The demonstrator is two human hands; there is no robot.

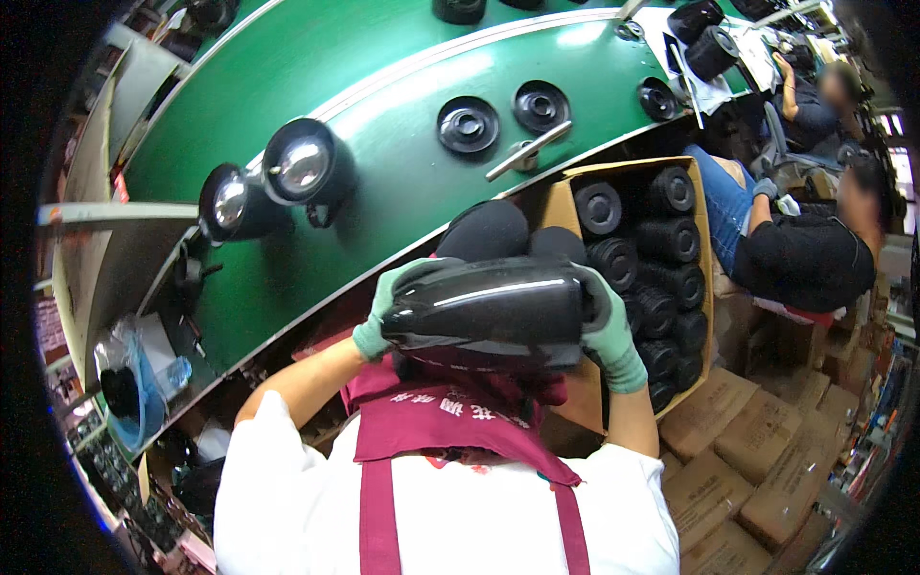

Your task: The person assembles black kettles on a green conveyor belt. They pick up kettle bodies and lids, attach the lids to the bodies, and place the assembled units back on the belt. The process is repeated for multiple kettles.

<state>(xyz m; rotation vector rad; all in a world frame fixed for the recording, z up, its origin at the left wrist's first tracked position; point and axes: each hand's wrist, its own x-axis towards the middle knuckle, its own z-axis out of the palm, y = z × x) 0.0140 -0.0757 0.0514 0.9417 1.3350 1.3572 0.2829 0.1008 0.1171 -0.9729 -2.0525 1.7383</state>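
Observation:
A glossy black tapered vessel (489,321), like a jug body, lies sideways across my lap, held between both hands. My left hand (381,307), in a pale green glove, closes round its narrower left end. At its wider right end my right hand (610,335), gloved the same way, grips the rim; some of those fingers are hidden. On the green bench ahead to the left, two black vessels with shiny metal insides, a nearer vessel (230,201) and a larger vessel (305,163), face me with their mouths. One has a handle.
A carton (707,278) of several black round ribbed parts stands at my right. Two black round discs (469,126) and a metal bar (529,151) are on the green bench (402,163). Flattened cartons (738,431) cover the floor. Another person (805,249) sits at right.

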